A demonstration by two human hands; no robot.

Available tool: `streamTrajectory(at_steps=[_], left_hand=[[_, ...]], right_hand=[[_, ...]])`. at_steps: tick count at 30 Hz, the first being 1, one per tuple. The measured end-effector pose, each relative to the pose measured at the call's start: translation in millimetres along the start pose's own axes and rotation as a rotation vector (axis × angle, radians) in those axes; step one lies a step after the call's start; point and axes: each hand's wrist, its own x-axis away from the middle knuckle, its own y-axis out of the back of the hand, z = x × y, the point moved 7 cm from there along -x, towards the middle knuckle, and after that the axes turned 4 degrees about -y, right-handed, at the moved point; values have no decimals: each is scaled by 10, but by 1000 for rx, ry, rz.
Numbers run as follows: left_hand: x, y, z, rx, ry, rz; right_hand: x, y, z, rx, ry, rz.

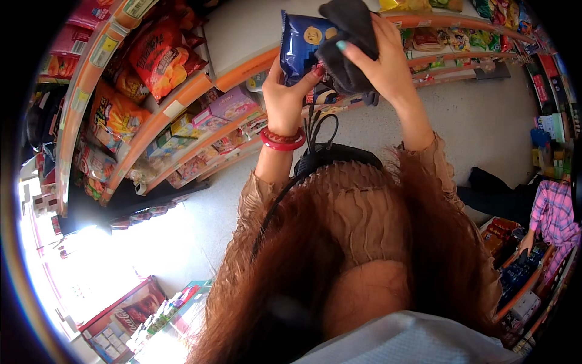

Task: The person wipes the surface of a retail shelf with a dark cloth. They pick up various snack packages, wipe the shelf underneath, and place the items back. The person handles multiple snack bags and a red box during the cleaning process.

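At the top middle my left hand (288,98), with red bangles at the wrist, grips a dark blue snack packet (302,43) by its lower part. A dark grey cloth (348,54) lies against the packet's right side, and my right hand (384,61) has its fingers and thumb closed on it. The cloth hides the packet's right part. Both hands are raised before a shelf board (245,27) with an orange front edge. Black cables (318,125) rise from a dark pouch at my waist, just below the hands.
Shelves with a red chip bag (159,54), orange snack bags (116,118) and boxes (232,104) curve along the left. More packets (454,38) fill shelves at upper right. A person in a plaid shirt (552,209) reaches into a shelf at the right. A glass-topped counter (173,325) stands at lower left.
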Motion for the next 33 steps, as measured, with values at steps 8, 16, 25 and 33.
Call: streamTrajectory(at_steps=[8,16,25,33], left_hand=[[13,126,288,323,205,-60],[-256,266,218,120,155,247],[31,-94,-103,503,357,313],[135,262,241,354,266,137]], right_hand=[[333,-6,-136,-218,-51,-189],[517,20,-568,-1313,-499,-154],[582,-98,-131,-884,-105,299],[364,-529,253,-858,-168,524]])
